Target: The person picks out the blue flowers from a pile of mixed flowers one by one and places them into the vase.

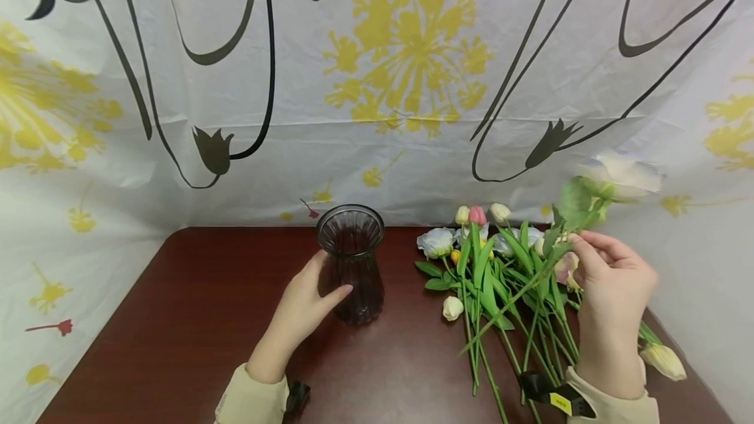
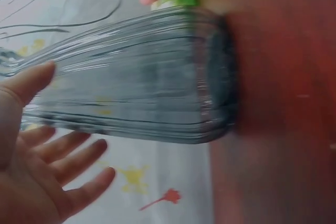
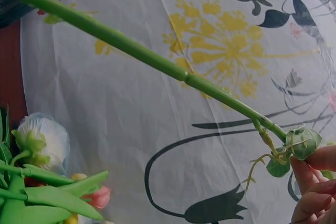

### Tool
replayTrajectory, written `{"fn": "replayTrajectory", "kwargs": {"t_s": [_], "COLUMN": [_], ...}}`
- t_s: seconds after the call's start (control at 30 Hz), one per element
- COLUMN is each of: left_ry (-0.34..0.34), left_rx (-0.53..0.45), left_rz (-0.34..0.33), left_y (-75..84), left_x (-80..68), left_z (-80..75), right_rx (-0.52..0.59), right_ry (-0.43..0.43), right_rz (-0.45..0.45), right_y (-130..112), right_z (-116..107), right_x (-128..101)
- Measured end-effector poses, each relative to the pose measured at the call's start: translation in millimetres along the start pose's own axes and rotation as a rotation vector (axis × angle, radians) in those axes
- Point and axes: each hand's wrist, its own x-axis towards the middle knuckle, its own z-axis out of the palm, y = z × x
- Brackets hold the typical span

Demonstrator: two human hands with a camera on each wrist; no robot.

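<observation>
Table point(image 1: 194, 306) | left hand point(image 1: 302, 309) wide at vase point(image 1: 362, 280) | right hand point(image 1: 615, 286) pinches 1 flower point(image 1: 623, 176) | tag point(image 1: 560, 402) illegible

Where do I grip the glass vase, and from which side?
Probably best round the narrow neck of the vase, under its flared rim, from the left: it stands mouth up, tapering from a wider base, and the flowers lie to its right.

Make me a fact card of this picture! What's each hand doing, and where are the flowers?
Left hand: fingers spread, thumb across the vase
Right hand: pinches one pale flower below its blurry bloom
Vase: dark, see-through, upright, no flowers inside
Flower pile: right side of the table; white, pink, yellow, pale blue blooms
Backdrop: whitish, with plant patterns
</observation>
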Motion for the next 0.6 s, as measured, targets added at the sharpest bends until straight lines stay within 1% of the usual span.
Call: {"fn": "replayTrajectory", "kwargs": {"t_s": [0.1, 0.17, 0.23, 0.33, 0.4, 0.47, 0.6], "left_ry": [-0.026, -0.039, -0.037, -0.027, -0.024, -0.029, -0.074], "left_rx": [0.077, 0.118, 0.166, 0.220, 0.241, 0.245, 0.192], "left_rz": [-0.046, -0.092, -0.140, -0.187, -0.204, -0.207, -0.177], "left_y": [9.1, 16.8, 25.1, 37.6, 45.2, 52.2, 65.7], "left_x": [1.5, 1.3, 0.1, -3.7, -6.2, -8.7, -11.9], "left_z": [-7.6, -12.4, -15.1, -17.8, -18.8, -19.5, -18.8], "right_rx": [-0.001, -0.010, -0.017, -0.010, -0.010, -0.012, -0.007], "right_ry": [-0.017, -0.011, -0.013, -0.018, -0.018, -0.016, -0.021], "right_rz": [-0.017, -0.014, -0.010, 0.007, 0.013, 0.017, 0.010], "right_y": [1, 1, 1, 1, 0, 0, -1], "right_z": [2, 2, 2, 2, 2, 3, 5], "right_x": [-2, -3, -3, -4, -5, -6, -9]}}
